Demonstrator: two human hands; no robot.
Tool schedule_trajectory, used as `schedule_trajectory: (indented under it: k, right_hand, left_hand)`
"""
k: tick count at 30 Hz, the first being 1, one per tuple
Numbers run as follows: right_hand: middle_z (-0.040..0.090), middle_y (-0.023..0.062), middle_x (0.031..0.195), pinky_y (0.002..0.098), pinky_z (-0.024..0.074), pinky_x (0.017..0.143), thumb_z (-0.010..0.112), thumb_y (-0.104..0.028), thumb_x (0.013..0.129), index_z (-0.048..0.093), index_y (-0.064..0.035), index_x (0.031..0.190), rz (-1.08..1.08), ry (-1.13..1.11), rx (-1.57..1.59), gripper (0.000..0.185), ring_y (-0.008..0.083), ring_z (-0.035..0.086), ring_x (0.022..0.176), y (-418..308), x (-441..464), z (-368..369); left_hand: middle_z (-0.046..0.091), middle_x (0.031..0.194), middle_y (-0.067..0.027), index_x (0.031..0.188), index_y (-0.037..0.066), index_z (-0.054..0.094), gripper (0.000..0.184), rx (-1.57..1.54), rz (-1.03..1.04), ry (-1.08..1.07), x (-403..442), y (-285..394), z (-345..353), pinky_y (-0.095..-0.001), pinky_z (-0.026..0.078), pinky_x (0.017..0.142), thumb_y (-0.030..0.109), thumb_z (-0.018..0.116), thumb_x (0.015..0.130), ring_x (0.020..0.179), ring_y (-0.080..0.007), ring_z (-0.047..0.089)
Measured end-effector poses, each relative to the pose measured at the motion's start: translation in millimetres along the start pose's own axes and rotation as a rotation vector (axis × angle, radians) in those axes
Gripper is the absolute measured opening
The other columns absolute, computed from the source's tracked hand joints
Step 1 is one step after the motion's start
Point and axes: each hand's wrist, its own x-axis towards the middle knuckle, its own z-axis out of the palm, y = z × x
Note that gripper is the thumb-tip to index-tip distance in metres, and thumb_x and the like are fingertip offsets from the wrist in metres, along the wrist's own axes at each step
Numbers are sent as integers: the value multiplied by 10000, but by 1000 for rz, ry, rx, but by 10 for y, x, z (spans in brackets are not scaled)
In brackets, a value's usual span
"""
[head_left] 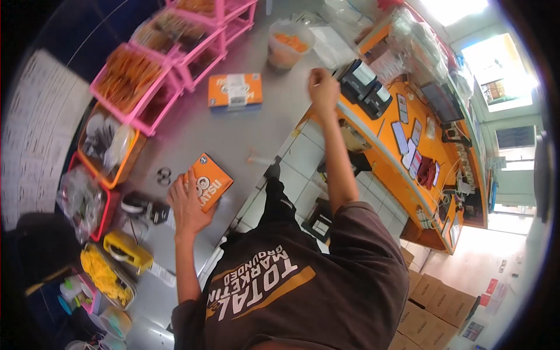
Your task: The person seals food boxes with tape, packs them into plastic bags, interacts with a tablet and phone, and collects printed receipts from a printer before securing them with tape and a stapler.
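My left hand [191, 204] grips an orange food box [214, 179] with white and black print, fingers over its top and side, on the steel counter. Reaching out over the counter's edge, my right hand [322, 92] has its fingers curled close to a black label or receipt printer [363, 87]. What those fingers hold, if anything, is hidden. A second orange box [221, 90] with a white sticker on its lid lies farther up the counter. Beside the held box are small dark rings [164, 175]. A small clear and orange item [261, 159] lies near the edge.
Pink stacked baskets [149, 119] of packets line the left side. A clear tub [290, 44] with orange contents stands at the back. Yellow tape dispenser [129, 252] sits lower left. Phones [400, 137] lie on an orange desk [373, 140] to the right; cartons [434, 315] are stacked below.
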Motion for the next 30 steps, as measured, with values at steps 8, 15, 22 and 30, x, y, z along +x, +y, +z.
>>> schedule_trajectory:
  k: [8, 15, 22, 30]
  right_hand:
    - [758, 166, 949, 459, 574, 806, 671, -234, 871, 779, -133, 1001, -243, -583, 20, 198, 352, 728, 933, 2120, 2339, 1322]
    - [678, 137, 1107, 451, 571, 851, 719, -229, 859, 796, -166, 1054, -140, -476, -594, 219, 318, 671, 1042, 2202, 2605, 1629]
    - [668, 145, 1075, 468, 555, 860, 786, -280, 817, 809, -144, 943, 31, -372, -297, 187, 349, 657, 1030, 2357, 2668, 1690]
    - [641, 170, 996, 483, 528, 813, 579, -173, 947, 700, -63, 925, -101, -236, -244, 166, 374, 636, 956, 2139, 2762, 1340]
  left_hand:
    - [352, 1545, -244, 1582, 46, 280, 1098, 167, 252, -383, 1966, 346, 326, -563, 154, 1254, 57, 826, 630, 1466, -432, 294]
    - [212, 1650, -259, 1621, 99, 242, 1124, 378, 187, -415, 2277, 665, 547, -547, 138, 1269, -37, 738, 621, 1548, -444, 159]
    - [385, 1552, -274, 1525, 30, 427, 863, -201, 265, -160, 2583, 1692, 414, -577, 310, 1185, 10, 640, 688, 1420, -488, 388]
    - [548, 1412, -248, 1433, -7, 502, 547, -645, 392, 236, 4873, 3337, 2454, -523, 388, 1128, 133, 633, 920, 1316, -428, 508]
